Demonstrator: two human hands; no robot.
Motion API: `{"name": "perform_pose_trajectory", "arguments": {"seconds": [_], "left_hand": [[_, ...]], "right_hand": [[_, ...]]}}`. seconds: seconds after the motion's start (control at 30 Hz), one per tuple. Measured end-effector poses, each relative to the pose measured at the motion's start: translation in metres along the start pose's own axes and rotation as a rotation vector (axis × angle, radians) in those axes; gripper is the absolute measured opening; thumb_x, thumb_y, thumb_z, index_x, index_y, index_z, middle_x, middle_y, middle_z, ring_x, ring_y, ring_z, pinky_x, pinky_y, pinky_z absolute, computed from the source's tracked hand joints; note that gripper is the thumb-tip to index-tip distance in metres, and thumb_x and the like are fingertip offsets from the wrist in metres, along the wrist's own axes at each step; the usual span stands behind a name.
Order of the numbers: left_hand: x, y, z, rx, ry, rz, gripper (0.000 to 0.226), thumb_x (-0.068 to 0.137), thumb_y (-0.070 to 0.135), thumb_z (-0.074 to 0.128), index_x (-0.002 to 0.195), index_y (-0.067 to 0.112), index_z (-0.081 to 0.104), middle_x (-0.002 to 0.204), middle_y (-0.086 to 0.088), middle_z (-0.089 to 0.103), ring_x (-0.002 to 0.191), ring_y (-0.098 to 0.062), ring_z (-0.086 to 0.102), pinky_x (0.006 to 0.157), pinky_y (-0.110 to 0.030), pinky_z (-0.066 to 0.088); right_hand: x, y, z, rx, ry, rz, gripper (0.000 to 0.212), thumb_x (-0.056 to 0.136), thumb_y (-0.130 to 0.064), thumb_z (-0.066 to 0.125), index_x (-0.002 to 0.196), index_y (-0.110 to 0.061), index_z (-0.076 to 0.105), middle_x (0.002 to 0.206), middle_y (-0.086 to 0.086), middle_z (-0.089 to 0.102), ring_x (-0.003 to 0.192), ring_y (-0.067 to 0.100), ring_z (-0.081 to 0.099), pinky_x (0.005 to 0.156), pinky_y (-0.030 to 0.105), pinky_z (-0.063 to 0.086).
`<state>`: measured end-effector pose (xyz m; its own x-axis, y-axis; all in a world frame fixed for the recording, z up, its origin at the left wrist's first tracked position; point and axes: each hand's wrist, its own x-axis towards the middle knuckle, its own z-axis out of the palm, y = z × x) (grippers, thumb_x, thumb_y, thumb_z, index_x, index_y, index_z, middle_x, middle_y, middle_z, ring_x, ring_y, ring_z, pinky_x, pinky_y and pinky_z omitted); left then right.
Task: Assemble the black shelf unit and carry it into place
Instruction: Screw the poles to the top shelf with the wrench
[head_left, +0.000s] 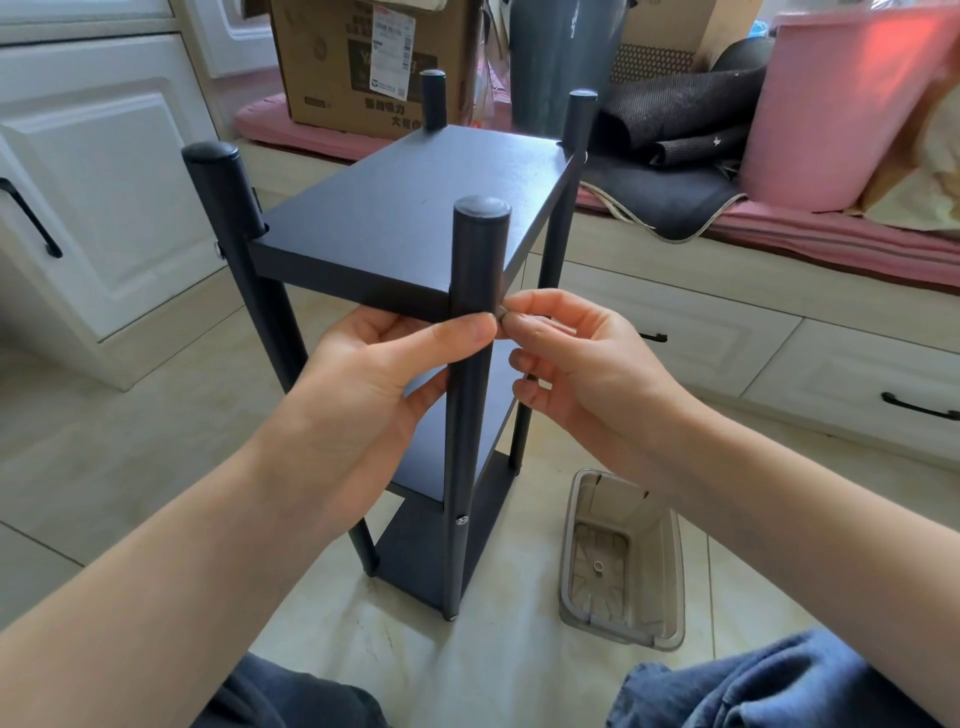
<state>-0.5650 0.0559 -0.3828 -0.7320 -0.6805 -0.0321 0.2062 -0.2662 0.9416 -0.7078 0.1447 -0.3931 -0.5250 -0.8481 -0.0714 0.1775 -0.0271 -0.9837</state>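
Shelf unit (395, 218) is standing upright on the tiled floor (156, 467) right in front of my knees, three black boards on four round posts. Going left to right: white cabinet door (104, 197) off at the left edge, then my left hand (363, 384) curled round the near post (475, 312) just below the top board, thumb pressed on it. Right hand (582, 364) is beside it, fingertips pinched together on a small screw (502, 313) at that post. Further right a clear plastic tub (618, 561) sits on the floor near the unit's base
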Motion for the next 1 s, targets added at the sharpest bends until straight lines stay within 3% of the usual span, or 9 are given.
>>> {"name": "perform_pose_trajectory", "arguments": {"seconds": [0.2, 0.53, 0.73, 0.9, 1.0], "left_hand": [[-0.003, 0.001, 0.002, 0.000, 0.001, 0.028, 0.040, 0.066, 0.025, 0.074, 0.102, 0.010, 0.070, 0.098, -0.003, 0.078, 0.095, -0.016, 0.075, 0.074, -0.017, 0.057], [-0.004, -0.001, 0.004, -0.016, 0.035, 0.042, 0.051, 0.062, 0.028, 0.077, 0.108, 0.007, 0.069, 0.096, -0.003, 0.078, 0.092, -0.017, 0.076, 0.073, -0.017, 0.057], [-0.005, -0.002, 0.002, 0.015, 0.051, 0.072, 0.054, 0.057, 0.032, 0.079, 0.105, 0.009, 0.071, 0.095, -0.001, 0.079, 0.092, -0.015, 0.076, 0.075, -0.017, 0.057], [-0.010, -0.002, 0.003, 0.256, 0.227, 0.102, 0.061, 0.042, 0.056, 0.080, 0.093, 0.023, 0.075, 0.088, 0.010, 0.078, 0.088, -0.003, 0.073, 0.083, -0.023, 0.051], [-0.014, -0.003, 0.004, 0.496, 0.426, 0.187, 0.062, 0.040, 0.069, 0.074, 0.085, 0.027, 0.065, 0.075, 0.019, 0.071, 0.072, 0.015, 0.063, 0.057, -0.007, 0.046]], "right_hand": [[-0.005, 0.001, 0.001, -0.101, 0.031, -0.055, 0.006, 0.093, -0.015, 0.064, 0.093, -0.017, 0.070, 0.079, -0.005, 0.073, 0.066, 0.010, 0.053, 0.063, 0.023, 0.051], [-0.006, 0.005, 0.005, -0.180, 0.037, -0.172, 0.008, 0.087, -0.008, 0.070, 0.091, -0.015, 0.073, 0.082, 0.001, 0.073, 0.071, 0.009, 0.063, 0.066, 0.022, 0.054], [-0.003, 0.006, 0.010, -0.221, 0.058, -0.194, 0.014, 0.087, -0.005, 0.069, 0.088, -0.018, 0.073, 0.078, -0.005, 0.073, 0.070, 0.002, 0.065, 0.064, 0.018, 0.053], [0.004, 0.008, 0.017, -0.183, 0.052, -0.134, 0.011, 0.090, -0.002, 0.066, 0.098, -0.006, 0.072, 0.093, 0.009, 0.076, 0.081, 0.015, 0.070, 0.065, 0.022, 0.052], [0.006, 0.009, 0.019, -0.170, 0.039, -0.112, 0.014, 0.091, -0.002, 0.066, 0.104, -0.002, 0.070, 0.098, 0.013, 0.076, 0.092, 0.026, 0.072, 0.075, 0.033, 0.057]]}}
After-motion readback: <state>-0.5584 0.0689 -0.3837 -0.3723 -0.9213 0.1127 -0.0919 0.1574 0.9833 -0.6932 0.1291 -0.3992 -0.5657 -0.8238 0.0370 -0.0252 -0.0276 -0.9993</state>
